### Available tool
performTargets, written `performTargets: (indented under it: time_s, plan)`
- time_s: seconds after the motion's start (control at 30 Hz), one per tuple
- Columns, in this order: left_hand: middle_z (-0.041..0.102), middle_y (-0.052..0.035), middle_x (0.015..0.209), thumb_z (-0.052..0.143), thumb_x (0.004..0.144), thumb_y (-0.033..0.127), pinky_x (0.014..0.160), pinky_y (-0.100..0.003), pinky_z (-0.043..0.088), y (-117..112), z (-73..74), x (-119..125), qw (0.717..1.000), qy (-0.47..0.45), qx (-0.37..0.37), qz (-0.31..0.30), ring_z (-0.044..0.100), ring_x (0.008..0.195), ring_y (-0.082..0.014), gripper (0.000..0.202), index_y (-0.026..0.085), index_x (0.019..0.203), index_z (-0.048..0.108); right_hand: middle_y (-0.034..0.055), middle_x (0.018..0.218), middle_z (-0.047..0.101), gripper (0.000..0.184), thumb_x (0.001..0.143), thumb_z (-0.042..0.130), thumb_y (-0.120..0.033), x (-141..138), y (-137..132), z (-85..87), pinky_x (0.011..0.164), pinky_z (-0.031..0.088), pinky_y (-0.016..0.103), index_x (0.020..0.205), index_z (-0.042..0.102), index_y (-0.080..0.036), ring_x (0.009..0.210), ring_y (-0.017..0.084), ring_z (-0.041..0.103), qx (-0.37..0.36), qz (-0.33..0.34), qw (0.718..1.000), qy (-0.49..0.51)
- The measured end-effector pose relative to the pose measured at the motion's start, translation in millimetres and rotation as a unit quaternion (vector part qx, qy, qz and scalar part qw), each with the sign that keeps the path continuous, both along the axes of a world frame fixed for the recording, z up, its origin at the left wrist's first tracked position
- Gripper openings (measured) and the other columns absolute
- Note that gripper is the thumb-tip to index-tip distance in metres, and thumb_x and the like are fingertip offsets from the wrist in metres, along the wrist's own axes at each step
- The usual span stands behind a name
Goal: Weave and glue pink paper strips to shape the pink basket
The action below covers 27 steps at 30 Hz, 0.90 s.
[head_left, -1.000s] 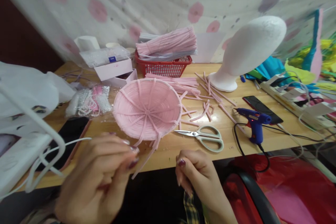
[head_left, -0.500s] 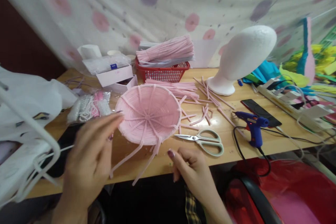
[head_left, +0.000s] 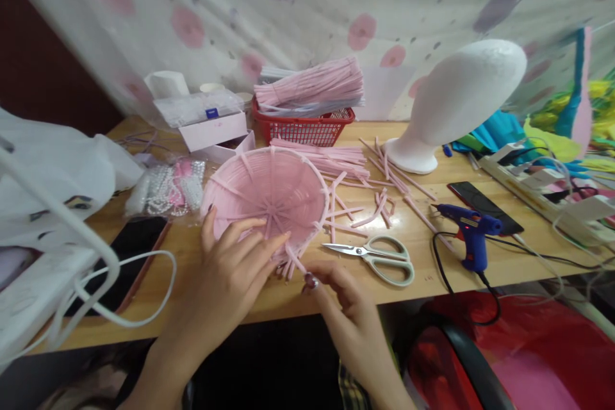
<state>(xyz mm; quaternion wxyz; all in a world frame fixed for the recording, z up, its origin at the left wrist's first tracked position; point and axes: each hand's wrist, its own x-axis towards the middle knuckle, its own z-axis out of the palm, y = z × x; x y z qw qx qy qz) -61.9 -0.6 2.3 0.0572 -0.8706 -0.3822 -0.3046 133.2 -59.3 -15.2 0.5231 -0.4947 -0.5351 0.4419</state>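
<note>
A pink woven bowl-shaped basket [head_left: 273, 189] lies tilted on the wooden table [head_left: 423, 275], with loose pink strands hanging from its near edge. My left hand [head_left: 230, 269] rests on the basket's near side, fingers spread over the weave. My right hand [head_left: 336, 298] is just right of it, fingers pinched on one loose pink strand [head_left: 294, 259] at the basket's rim. Grey-handled scissors [head_left: 379, 255] lie right of my right hand.
A red basket [head_left: 307, 129] of pink strips stands at the back, loose pink strips [head_left: 365, 186] before it. A white foam head [head_left: 456, 99], blue glue gun [head_left: 468, 234], black phone [head_left: 483, 198] and power strips sit right. White bags, bead packets [head_left: 168, 186] and boxes lie left.
My left hand moved from the air in front of the basket onto its near side. My right hand rose to the basket's edge and pinched a strand. The long hanging strands are now gathered.
</note>
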Motion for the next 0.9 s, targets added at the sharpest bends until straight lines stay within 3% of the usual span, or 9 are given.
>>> performTargets:
  time_s: [0.13,0.23,0.37,0.47,0.57,0.7,0.8,0.9]
  plan:
    - [0.074,0.0001,0.089,0.052,0.100,0.010,0.119,-0.059,0.023,1,2.3,4,1.000,0.010,0.011,-0.017,0.070,0.100,-0.0243,0.026,0.023,0.117,0.067,0.0032,0.076,0.070,0.022,0.099,0.063,-0.037,18,1,5.1,0.062,0.051,0.023,0.093,0.076,-0.020,0.071,0.016,0.066,-0.001,-0.027,0.997,-0.077]
    - [0.072,0.0002,0.085,0.050,0.101,0.009,0.101,-0.046,0.040,3,4.5,7,1.000,0.007,0.022,-0.018,0.067,0.080,-0.0197,0.026,0.020,0.115,0.069,0.0038,0.073,0.070,0.026,0.099,0.063,-0.038,22,4,0.5,0.062,0.050,0.024,0.088,0.075,-0.018,0.068,0.016,0.065,-0.018,0.005,0.995,-0.097]
    - [0.075,-0.0010,0.088,0.050,0.099,0.006,0.081,-0.037,0.043,7,6.7,12,0.998,-0.017,0.049,-0.020,0.068,0.077,-0.0169,0.027,0.017,0.112,0.070,0.0031,0.068,0.067,0.035,0.098,0.067,-0.049,27,6,-4.5,0.061,0.049,0.023,0.088,0.075,-0.017,0.063,0.014,0.061,-0.098,0.068,0.993,0.008]
    - [0.079,-0.0020,0.094,0.049,0.097,0.002,0.082,-0.036,0.043,8,9.2,18,0.997,-0.044,0.053,-0.024,0.071,0.080,-0.0158,0.030,0.017,0.113,0.070,-0.0001,0.061,0.062,0.039,0.089,0.078,-0.055,34,4,1.3,0.055,0.045,0.022,0.094,0.075,-0.017,0.054,0.011,0.054,-0.147,0.123,0.970,0.152]
    - [0.078,0.0005,0.084,0.054,0.098,0.008,0.084,-0.037,0.043,7,12.8,26,0.997,-0.063,0.047,-0.015,0.070,0.073,-0.0158,0.023,0.018,0.113,0.069,-0.0017,0.058,0.058,0.037,0.086,0.082,-0.051,38,6,9.3,0.051,0.039,0.019,0.095,0.075,-0.016,0.049,0.008,0.047,-0.156,0.137,0.953,0.221]
    - [0.078,-0.0026,0.089,0.063,0.100,0.020,0.080,-0.035,0.045,7,15.8,36,0.994,-0.073,0.075,-0.022,0.071,0.078,-0.0177,0.013,0.016,0.109,0.070,-0.0041,0.054,0.052,0.036,0.086,0.082,-0.050,35,9,12.2,0.049,0.035,0.019,0.095,0.074,-0.016,0.046,0.007,0.042,-0.155,0.130,0.951,0.233]
    - [0.078,-0.0059,0.096,0.065,0.098,0.017,0.078,-0.034,0.048,11,14.1,43,0.990,-0.080,0.112,-0.017,0.071,0.082,-0.0195,0.011,0.016,0.107,0.072,-0.0036,0.057,0.054,0.037,0.086,0.083,-0.050,32,7,12.6,0.049,0.035,0.019,0.098,0.073,-0.016,0.047,0.007,0.044,-0.163,0.128,0.952,0.225]
    - [0.077,-0.0039,0.091,0.068,0.095,0.016,0.073,-0.035,0.049,15,10.0,49,0.986,-0.082,0.147,-0.020,0.071,0.076,-0.0194,0.006,0.018,0.100,0.072,-0.0027,0.060,0.054,0.042,0.085,0.082,-0.056,35,3,15.6,0.048,0.035,0.019,0.094,0.072,-0.016,0.049,0.007,0.043,-0.164,0.110,0.961,0.194]
